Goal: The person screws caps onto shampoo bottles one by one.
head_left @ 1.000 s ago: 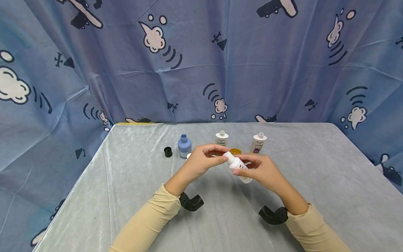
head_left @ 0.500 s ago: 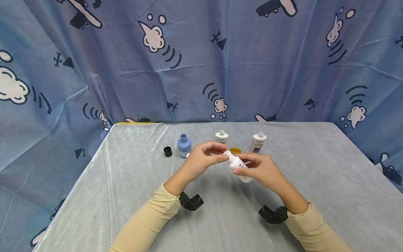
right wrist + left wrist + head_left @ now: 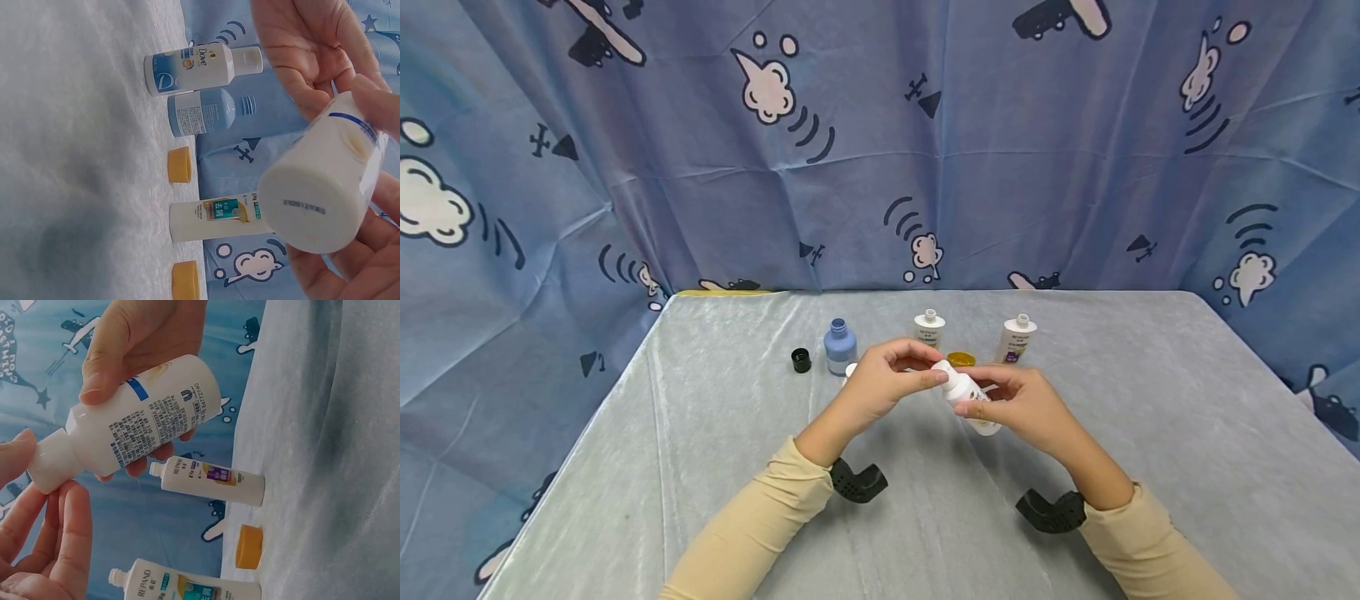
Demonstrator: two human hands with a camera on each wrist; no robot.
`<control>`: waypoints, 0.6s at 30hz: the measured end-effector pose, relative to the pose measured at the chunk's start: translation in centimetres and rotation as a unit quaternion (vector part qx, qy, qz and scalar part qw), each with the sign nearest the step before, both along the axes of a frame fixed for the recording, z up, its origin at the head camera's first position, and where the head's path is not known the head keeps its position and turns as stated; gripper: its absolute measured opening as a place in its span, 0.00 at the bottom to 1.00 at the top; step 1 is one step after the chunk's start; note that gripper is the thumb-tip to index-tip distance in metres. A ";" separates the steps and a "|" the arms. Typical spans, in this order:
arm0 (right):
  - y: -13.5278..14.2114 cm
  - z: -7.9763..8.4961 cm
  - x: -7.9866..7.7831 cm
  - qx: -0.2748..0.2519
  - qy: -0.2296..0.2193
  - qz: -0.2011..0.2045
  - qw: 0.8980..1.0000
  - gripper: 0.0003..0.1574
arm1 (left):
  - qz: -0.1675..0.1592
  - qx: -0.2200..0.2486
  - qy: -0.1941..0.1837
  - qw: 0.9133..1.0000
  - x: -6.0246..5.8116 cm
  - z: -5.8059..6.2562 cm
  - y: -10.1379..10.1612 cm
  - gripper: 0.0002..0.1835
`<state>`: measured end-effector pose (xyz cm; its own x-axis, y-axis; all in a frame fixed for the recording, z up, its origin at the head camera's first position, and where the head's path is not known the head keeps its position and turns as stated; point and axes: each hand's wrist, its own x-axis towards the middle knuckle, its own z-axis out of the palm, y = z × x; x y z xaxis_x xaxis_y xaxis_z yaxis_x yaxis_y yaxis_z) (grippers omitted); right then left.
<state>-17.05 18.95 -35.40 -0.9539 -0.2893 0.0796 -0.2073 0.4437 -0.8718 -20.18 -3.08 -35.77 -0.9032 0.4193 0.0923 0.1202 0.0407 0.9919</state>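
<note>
Held tilted above the table is a white bottle [image 3: 147,419] with printed text and a blue stripe on its label. My right hand [image 3: 1022,404] grips its body between thumb and fingers. At the neck, my left hand [image 3: 880,379] pinches the white cap [image 3: 55,461] with thumb and fingertips. The cap sits on the bottle in the left wrist view. In the right wrist view the bottle's round base faces the camera, and part of the cap end is hidden behind the fingers.
Behind my hands stand an uncapped blue bottle [image 3: 840,348], a capped white Dove bottle [image 3: 194,67] and two uncapped white bottles, one teal-labelled [image 3: 219,219], one purple-labelled [image 3: 212,481]. A black cap [image 3: 801,361] and two yellow caps, one near [image 3: 179,165], one farther [image 3: 185,280], lie among them.
</note>
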 end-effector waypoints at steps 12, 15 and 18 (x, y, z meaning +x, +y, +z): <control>0.1 0.0 0.0 -0.013 -0.010 0.005 1.000 0.28 | -0.019 0.014 -0.001 1.000 0.1 0.2 -0.1 0.17; 0.1 0.0 0.0 -0.021 -0.016 0.007 1.000 0.28 | -0.022 0.016 0.004 1.000 0.1 0.2 0.0 0.18; 0.2 0.1 0.0 -0.031 -0.023 0.009 0.999 0.28 | -0.027 0.019 0.011 0.999 0.2 0.2 0.0 0.18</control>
